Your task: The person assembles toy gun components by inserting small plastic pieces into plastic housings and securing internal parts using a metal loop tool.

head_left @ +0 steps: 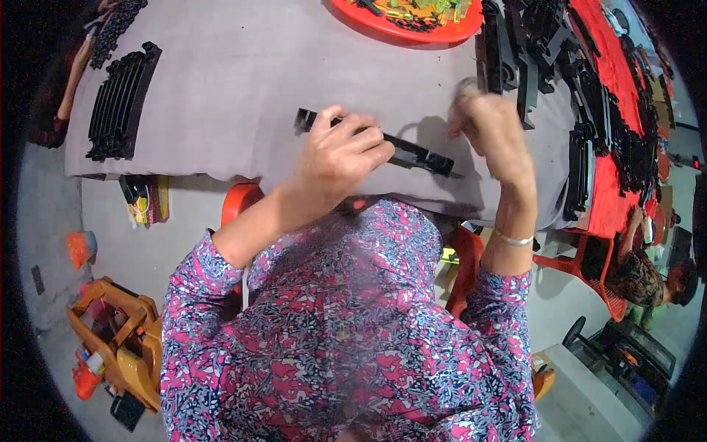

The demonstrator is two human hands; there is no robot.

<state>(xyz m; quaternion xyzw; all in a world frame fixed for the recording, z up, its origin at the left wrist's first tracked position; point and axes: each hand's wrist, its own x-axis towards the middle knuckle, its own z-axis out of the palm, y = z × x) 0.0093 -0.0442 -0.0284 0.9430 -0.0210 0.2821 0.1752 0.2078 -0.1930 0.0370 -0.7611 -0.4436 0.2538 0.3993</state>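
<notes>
My left hand (335,156) is closed around a long, narrow black plastic part (416,153) just above the grey cloth of the table. The part slants from upper left to lower right, and my fingers hide its middle. Right of it, my right hand (492,129) is raised over the cloth with its fingers curled in. Motion blurs those fingertips, and a greyish smear at them is too unclear to name. That hand is apart from the black part.
A red tray (412,33) of small yellow-green and black pieces lies at the far edge. Similar black parts stand in a row (121,103) at left; many more are heaped at right (526,59), partly on red cloth (618,59). Other people sit at both sides.
</notes>
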